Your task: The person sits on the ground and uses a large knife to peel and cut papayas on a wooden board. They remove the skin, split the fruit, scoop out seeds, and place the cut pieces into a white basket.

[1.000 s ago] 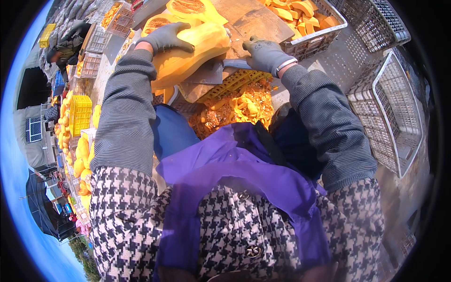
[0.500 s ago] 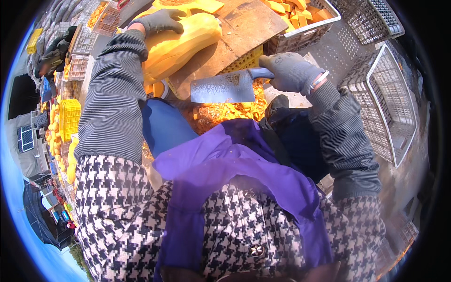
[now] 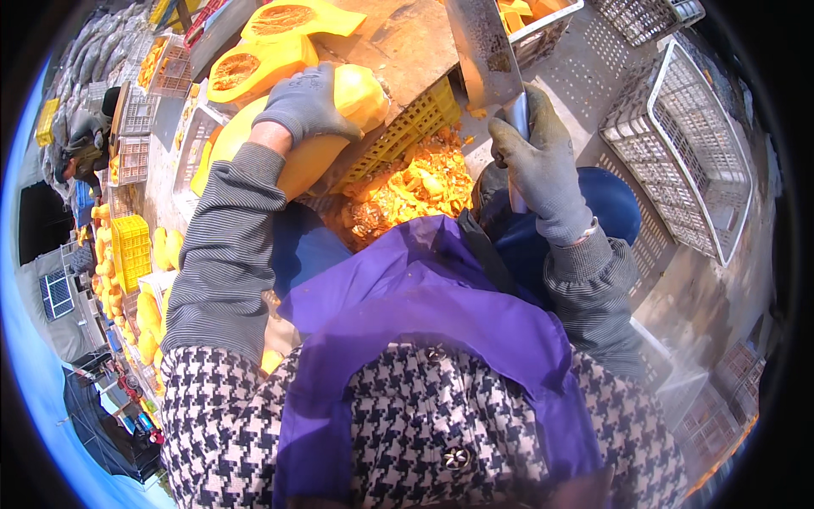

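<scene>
Two squash halves (image 3: 270, 64) lie on the board (image 3: 411, 47); crates (image 3: 632, 140) stand around on sunlit ground (image 3: 708, 297). The left hand (image 3: 307, 106) has fingers clamped on the squash (image 3: 362, 97) by the board's near-left side; the right hand (image 3: 547, 170) grips the cleaver (image 3: 487, 59), earlier pointing left, now away.

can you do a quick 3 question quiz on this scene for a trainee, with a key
1. Which hand holds the cleaver, and what does the other hand hold?
2. Multiple choice: what makes up the heap between the person's legs?
a) whole squashes
b) stringy orange scraps
c) green leaves
3. Fill in the colour: the crate showing under the near edge of the board is ____.

Key:
1. The gloved right hand holds the cleaver; the gloved left hand holds a butternut-shaped squash.
2. b
3. yellow
</scene>
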The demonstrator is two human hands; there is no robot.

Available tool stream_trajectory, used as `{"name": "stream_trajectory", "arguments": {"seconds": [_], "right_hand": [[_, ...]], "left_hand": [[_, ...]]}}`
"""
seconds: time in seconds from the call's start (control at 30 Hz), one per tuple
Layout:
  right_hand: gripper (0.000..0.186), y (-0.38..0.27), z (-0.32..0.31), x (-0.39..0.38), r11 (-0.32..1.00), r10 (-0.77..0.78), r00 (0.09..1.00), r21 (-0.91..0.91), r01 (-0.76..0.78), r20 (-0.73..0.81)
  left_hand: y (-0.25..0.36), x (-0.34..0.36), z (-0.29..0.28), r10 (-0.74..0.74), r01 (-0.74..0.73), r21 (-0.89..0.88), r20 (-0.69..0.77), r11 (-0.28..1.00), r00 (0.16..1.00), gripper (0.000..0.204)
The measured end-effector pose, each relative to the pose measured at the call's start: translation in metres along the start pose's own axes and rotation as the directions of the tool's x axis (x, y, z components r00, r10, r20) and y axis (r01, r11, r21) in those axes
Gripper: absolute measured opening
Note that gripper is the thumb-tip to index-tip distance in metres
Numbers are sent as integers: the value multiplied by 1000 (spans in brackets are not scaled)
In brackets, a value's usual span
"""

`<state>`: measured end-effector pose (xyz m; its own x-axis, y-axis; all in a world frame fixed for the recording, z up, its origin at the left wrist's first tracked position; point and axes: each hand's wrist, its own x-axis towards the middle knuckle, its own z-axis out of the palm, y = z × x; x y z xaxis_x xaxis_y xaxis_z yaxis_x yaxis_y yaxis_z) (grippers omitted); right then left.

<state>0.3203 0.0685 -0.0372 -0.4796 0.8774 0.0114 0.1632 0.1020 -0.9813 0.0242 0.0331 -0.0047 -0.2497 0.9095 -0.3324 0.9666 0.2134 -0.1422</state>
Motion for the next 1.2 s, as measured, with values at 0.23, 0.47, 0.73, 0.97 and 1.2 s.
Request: {"name": "stream_trajectory", "arguments": {"seconds": [0.23, 0.47, 0.73, 0.97, 1.2], "right_hand": [[40, 6, 43, -22, 905, -117, 975, -385, 183, 188], [39, 4, 52, -21, 935, -22, 994, -350, 59, 108], [40, 0, 55, -15, 894, -26, 994, -442, 71, 107], [37, -4, 45, -21, 918, -42, 996, -391, 69, 78], [29, -20, 44, -25, 841, 95, 978, -540, 20, 184]], "left_hand": [[-8, 8, -6, -16, 18, -25, 71, 1000, 997, 93], [-12, 30, -16, 8, -1, -51, 152, 999, 988, 91], [4, 52, -25, 69, -52, -101, 170, 993, 983, 90], [10, 50, -23, 34, -27, -48, 133, 998, 990, 94], [20, 37, -22, 12, -9, -34, 92, 999, 996, 96]]}}
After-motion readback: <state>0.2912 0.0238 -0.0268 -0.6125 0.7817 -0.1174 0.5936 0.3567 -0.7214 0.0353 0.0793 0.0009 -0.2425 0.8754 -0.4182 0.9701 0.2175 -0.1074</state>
